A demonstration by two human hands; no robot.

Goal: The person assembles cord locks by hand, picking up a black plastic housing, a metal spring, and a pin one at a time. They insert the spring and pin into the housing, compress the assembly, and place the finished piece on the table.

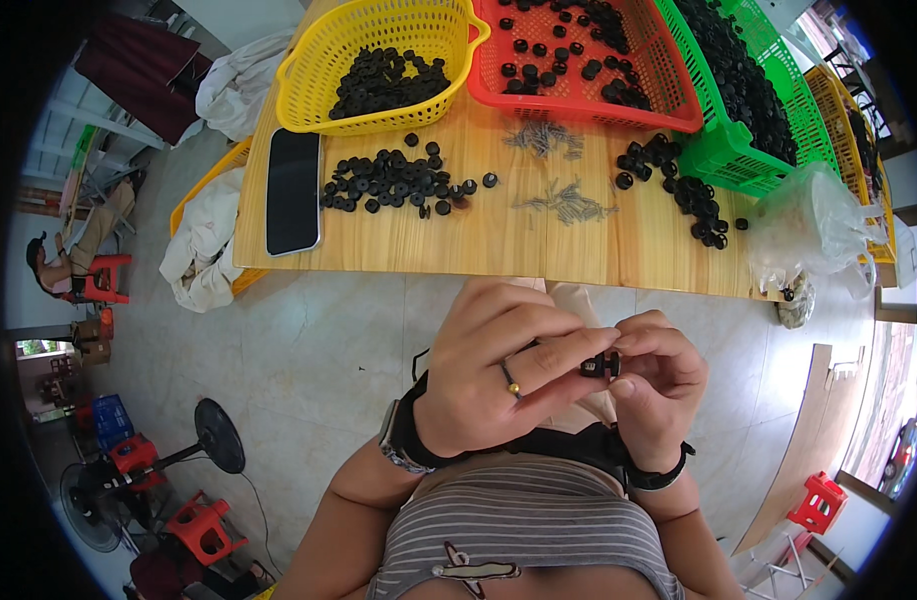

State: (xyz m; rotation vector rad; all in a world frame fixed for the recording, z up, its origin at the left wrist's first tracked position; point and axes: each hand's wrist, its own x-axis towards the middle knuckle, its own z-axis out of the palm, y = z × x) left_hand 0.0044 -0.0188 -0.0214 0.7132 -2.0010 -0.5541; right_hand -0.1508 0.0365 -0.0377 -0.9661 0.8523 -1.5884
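Observation:
Just in front of the table's near edge, both my hands meet around a small black round part point(601, 366). My left hand point(514, 365), with a ring on one finger, is closed on it from the left. From the right, the fingertips of my right hand point(659, 385) pinch at its other end. My fingers partly hide it. On the wooden table point(419, 245) ahead lie a pile of black round parts with holes point(384, 178), two small heaps of thin metal pins point(569, 202), and more black ring-like parts point(694, 200) to the right.
At the table's back stand a yellow basket point(297, 75), a red basket point(589, 112) and a green crate point(724, 160), all holding black parts. A phone point(294, 190) lies at the left. A clear plastic bag point(814, 225) hangs by the right edge. Fans point(219, 436) and red stools point(207, 530) stand at lower left; someone sits far left.

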